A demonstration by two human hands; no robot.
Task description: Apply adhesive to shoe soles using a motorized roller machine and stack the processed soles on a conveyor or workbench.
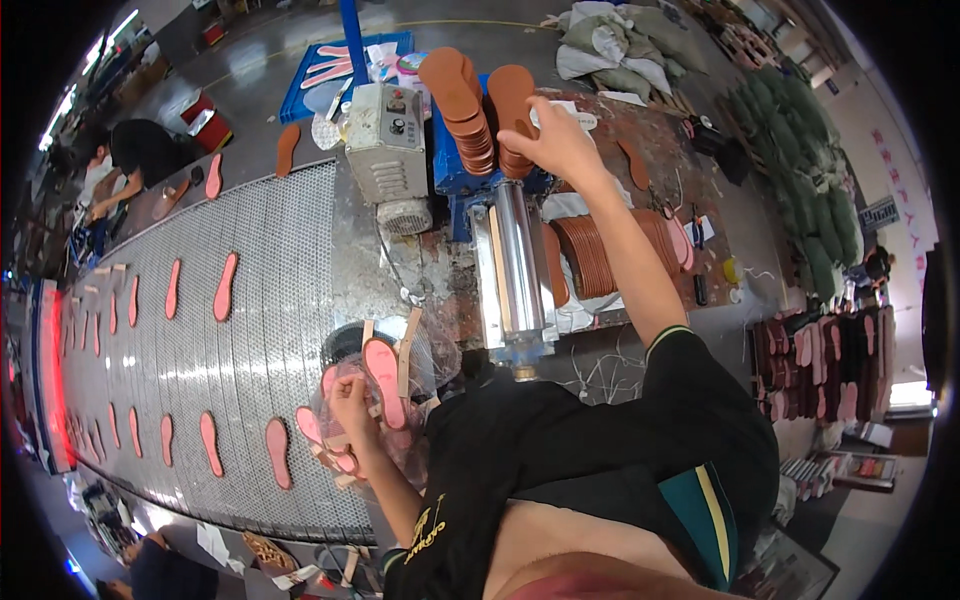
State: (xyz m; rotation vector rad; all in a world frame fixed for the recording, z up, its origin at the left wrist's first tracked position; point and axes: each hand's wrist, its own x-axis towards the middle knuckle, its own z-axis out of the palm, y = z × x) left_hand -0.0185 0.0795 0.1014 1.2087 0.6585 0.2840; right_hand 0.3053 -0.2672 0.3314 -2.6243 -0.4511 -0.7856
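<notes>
My right hand [563,142] reaches over the right-hand stack of brown insoles [512,92], thumb and fingers spread apart at its edge. Beside it to the left stands a second stack of brown insoles [452,85]. Lower left, my left hand [349,402] is closed over a heap of pink insoles and clear plastic; what lies between its fingers is hidden. Just right of that hand rests a pink insole with a brown rim [384,375], next to a tan strip [408,352]. A metal roller machine [518,265] stands between my arms.
A mesh conveyor [255,375] carries spaced pink insoles on the left. Behind it stands a grey control box [386,130]. A row of brown insoles [590,255] lies under my right forearm, with pliers [697,232] to its right. Another person [140,155] sits at far left.
</notes>
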